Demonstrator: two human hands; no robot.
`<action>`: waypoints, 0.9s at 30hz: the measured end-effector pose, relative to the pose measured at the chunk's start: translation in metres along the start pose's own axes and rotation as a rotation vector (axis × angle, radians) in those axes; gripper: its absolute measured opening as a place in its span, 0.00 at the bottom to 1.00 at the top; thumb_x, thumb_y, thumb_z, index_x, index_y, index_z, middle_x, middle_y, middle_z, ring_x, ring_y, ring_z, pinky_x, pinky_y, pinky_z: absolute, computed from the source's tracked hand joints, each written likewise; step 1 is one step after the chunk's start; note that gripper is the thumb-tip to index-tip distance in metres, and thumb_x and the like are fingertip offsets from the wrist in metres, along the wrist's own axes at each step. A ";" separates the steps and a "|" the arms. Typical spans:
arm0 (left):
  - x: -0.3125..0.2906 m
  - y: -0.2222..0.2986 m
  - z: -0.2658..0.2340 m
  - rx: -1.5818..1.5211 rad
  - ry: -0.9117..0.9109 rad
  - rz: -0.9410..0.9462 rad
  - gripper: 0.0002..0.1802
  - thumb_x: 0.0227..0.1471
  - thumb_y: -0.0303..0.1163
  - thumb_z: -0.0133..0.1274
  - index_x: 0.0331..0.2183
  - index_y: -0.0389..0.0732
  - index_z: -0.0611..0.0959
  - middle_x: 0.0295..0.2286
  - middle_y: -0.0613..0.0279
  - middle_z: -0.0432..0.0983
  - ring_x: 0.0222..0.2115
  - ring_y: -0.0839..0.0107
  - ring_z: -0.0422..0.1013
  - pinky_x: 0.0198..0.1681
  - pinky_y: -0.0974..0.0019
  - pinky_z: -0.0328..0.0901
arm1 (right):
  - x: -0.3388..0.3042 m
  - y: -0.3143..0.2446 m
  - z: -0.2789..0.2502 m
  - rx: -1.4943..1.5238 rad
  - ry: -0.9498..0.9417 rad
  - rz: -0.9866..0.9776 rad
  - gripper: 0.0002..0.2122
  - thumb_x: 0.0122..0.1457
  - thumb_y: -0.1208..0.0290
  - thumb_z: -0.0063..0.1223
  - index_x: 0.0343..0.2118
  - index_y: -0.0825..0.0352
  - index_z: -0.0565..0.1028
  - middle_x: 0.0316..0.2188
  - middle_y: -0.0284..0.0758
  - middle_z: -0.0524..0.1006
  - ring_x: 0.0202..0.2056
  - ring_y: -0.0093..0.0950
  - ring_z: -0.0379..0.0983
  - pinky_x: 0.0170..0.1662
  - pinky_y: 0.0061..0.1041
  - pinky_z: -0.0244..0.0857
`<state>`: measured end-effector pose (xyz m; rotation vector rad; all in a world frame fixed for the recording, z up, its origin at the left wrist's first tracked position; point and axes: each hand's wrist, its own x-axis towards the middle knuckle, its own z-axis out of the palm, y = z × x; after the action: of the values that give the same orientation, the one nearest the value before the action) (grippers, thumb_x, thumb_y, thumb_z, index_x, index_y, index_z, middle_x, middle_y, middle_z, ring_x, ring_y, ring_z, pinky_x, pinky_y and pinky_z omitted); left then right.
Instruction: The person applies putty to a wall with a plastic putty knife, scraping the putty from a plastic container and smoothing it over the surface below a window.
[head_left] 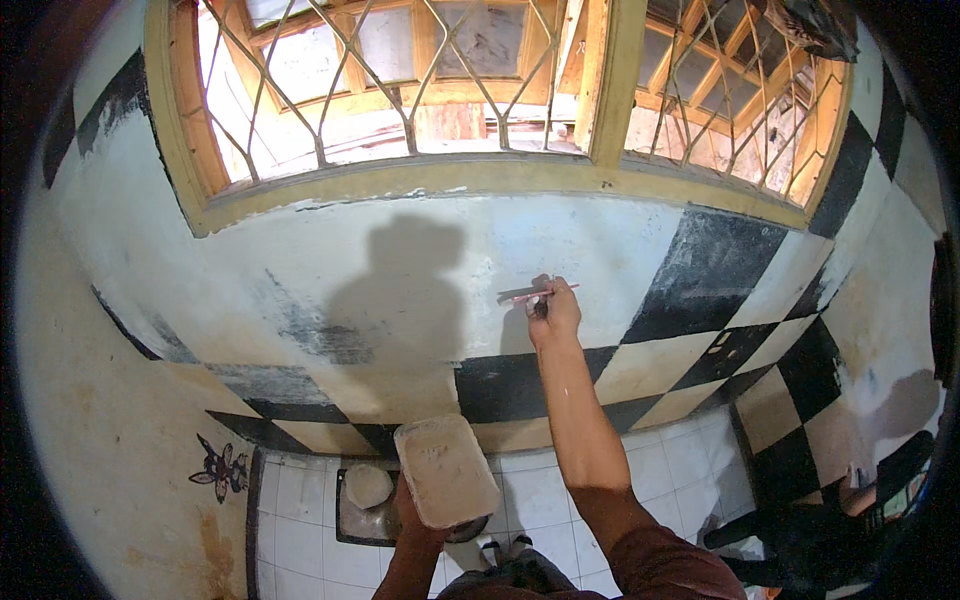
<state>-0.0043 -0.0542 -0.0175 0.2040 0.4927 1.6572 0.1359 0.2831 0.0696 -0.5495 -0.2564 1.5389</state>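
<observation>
My right hand [555,312] is raised to the wall [560,235], closed around a thin, flat-edged tool that looks like a putty knife [524,295]. Its long narrow edge lies close to the whitened surface, and my fingers hide most of its handle. Lower down, my left hand [410,508] grips the side of a rectangular tub [447,470], smeared inside with a pale paste. The wall carries black and cream checks, partly covered by a whitish coat with dark patches showing through. My shadow falls across it.
Above the wall is a yellow-framed window [400,180] with a metal lattice. On the tiled floor [535,500], a round pale container [368,486] rests on a dark square tray [352,520]. Another person [810,545] in dark clothing is at the lower right.
</observation>
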 end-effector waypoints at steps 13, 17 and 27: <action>0.048 -0.001 0.080 -0.230 -0.127 -0.052 0.27 0.61 0.49 0.32 0.53 0.43 0.69 0.46 0.56 0.71 0.48 0.57 0.69 0.52 0.51 0.64 | -0.217 -0.048 -0.056 -0.540 -0.317 -0.100 0.10 0.50 0.87 0.51 0.31 0.64 0.66 0.29 0.29 0.71 0.29 0.17 0.68 0.32 0.18 0.65; 0.060 -0.011 0.067 -0.167 -0.131 -0.060 0.26 0.62 0.48 0.32 0.52 0.40 0.69 0.45 0.55 0.72 0.47 0.58 0.69 0.52 0.52 0.64 | -0.211 -0.030 -0.071 -0.840 -0.157 -0.243 0.14 0.48 0.86 0.56 0.31 0.64 0.64 0.27 0.28 0.70 0.28 0.18 0.68 0.32 0.19 0.63; 0.074 -0.014 0.080 -0.062 -0.178 -0.058 0.27 0.62 0.48 0.30 0.53 0.39 0.69 0.46 0.55 0.72 0.47 0.58 0.70 0.53 0.53 0.63 | -0.212 -0.034 -0.036 -1.417 -0.049 -0.617 0.18 0.50 0.79 0.56 0.45 0.73 0.68 0.30 0.39 0.77 0.30 0.22 0.74 0.31 0.22 0.68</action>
<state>0.0295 0.0350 0.0367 0.2859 0.3091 1.5785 0.1755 0.0706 0.0935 -1.3484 -1.4478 0.5615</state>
